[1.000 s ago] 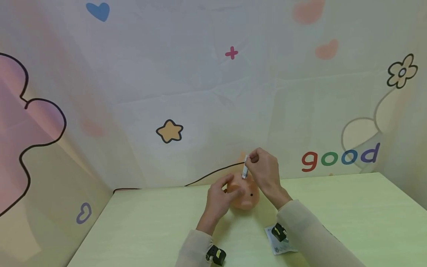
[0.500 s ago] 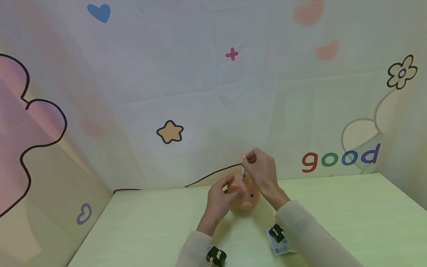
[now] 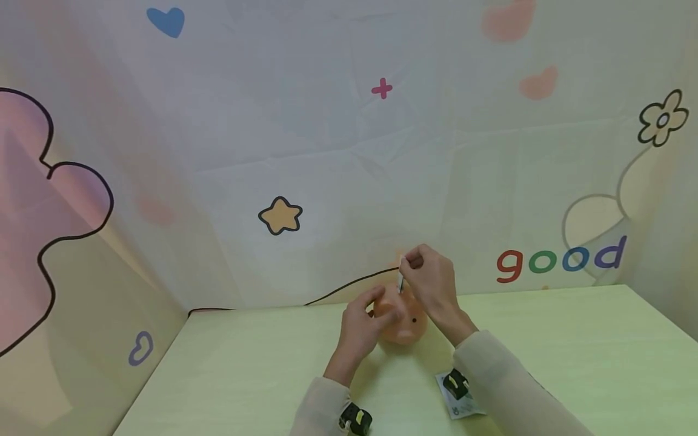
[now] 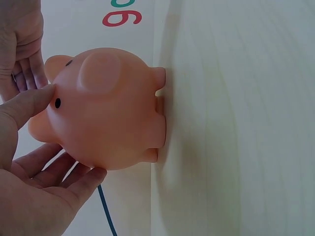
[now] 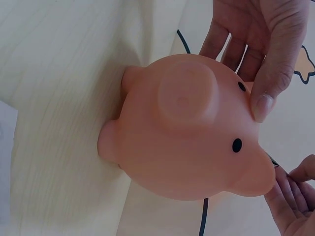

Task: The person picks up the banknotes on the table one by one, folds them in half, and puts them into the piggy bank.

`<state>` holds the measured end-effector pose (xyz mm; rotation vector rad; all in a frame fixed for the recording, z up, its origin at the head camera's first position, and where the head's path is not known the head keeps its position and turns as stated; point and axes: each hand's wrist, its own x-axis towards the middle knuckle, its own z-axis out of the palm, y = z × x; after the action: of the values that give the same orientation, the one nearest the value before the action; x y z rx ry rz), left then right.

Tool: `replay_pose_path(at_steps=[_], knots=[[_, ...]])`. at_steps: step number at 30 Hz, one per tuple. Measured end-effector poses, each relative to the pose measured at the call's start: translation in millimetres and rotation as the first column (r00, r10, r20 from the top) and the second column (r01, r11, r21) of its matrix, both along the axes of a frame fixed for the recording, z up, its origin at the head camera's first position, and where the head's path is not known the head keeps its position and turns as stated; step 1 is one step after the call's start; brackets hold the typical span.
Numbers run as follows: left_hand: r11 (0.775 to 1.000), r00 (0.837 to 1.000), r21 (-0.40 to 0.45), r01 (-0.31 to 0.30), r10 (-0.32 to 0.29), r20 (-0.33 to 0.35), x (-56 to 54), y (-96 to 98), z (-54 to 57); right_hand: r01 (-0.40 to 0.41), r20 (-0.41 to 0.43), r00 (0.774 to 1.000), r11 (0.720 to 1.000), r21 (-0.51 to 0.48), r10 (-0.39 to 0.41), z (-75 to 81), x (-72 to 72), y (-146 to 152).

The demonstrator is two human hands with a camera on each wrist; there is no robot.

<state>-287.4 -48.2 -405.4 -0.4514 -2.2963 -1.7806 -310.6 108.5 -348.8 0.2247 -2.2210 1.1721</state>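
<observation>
A pink-orange piggy bank [image 3: 406,333] stands on its feet on the table; its snout and black eyes fill much of the left wrist view. My left hand [image 3: 360,327] holds it, thumb on the head and fingers against its side. Above its top, my right hand [image 3: 434,280] pinches a small folded banknote [image 3: 400,283] upright between thumb and fingers. The note's lower end meets the top of the piggy bank; how far it is inside cannot be told. In the right wrist view only a thin dark edge of the note shows beside the ear [image 5: 256,177].
Another banknote [image 3: 457,409] lies on the pale table [image 3: 245,375] below my right forearm, partly covered by the wrist camera [image 3: 455,384]. A printed cloth backdrop [image 3: 338,200] rises along the table's far edge, close behind the piggy bank.
The folded banknote shows a narrower side than a second ago. My right hand has shifted very slightly, while my left hand stays on the piggy bank. The head view has drifted a little.
</observation>
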Motion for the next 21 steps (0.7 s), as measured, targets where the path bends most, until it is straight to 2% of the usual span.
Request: replay_pose_path(at_steps=[5, 10, 21], knots=[[1.000, 1.000, 0.004, -0.007, 0.007, 0.012, 0.5, -1.3, 0.9, -0.001, -0.016, 1.000, 1.000, 0.021, 0.001, -0.6, -0.1, -0.1], [1.000, 1.000, -0.009, -0.009, 0.009, -0.009, -0.4, -0.7, 0.2, 0.011, -0.036, 0.999, 0.999, 0.040, -0.010, -1.0, -0.6, 2.9], [1.000, 1.000, -0.003, -0.009, 0.009, 0.011, -1.4, -1.6, -1.3, 0.023, -0.046, 0.999, 0.999, 0.046, -0.021, -1.4, 0.3, 4.3]])
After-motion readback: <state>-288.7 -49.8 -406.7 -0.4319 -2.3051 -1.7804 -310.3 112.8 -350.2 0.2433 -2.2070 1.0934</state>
